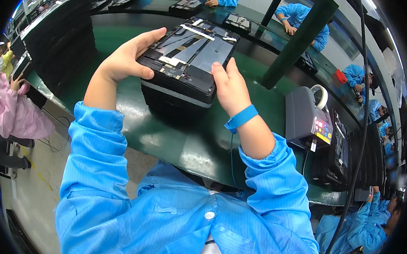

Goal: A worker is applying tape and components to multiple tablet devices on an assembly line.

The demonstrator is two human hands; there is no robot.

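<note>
Between my hands is an opened tablet (196,49), its inside facing up, with a grey battery area, black strips and white tape pieces. My left hand (126,59) grips its left edge, thumb at the near corner and fingers stretched along the side. On the opposite edge my right hand (231,87) closes on the tablet, thumb on top. A blue strap (241,118) circles my right wrist, and a thin cord hangs from it. Directly below the tablet stands a dark block or stack (172,102); whether the two touch is hard to tell.
Right of me on the green table (197,150) stands a grey tape dispenser (299,116) with a white roll. Beyond it are black trays holding a device (340,140). A tall stack of black trays (62,37) rises at left. A dark green post (299,42) leans ahead; co-workers sit beyond.
</note>
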